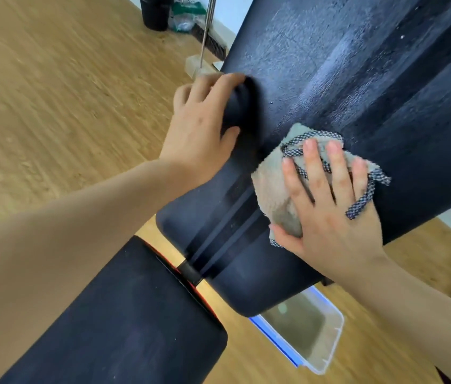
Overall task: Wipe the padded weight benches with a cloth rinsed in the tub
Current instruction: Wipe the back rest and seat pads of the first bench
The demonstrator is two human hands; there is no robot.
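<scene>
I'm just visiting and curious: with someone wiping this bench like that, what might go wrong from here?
The tub of murky water sits on the floor right under the bench pad, so a foot might tip it. The cloth under the right hand leaves wet streaks, perhaps slippery. The left hand grips the pad's edge and might slip.

Light wood-plank floor [52, 101] fills the left half of the frame and shows again at lower right. Along the top edge runs a pale wall [230, 15]; against it stand a black bin [155, 13], a green-printed plastic bag [187, 16] and a broom [210, 37] with dark bristles.
</scene>
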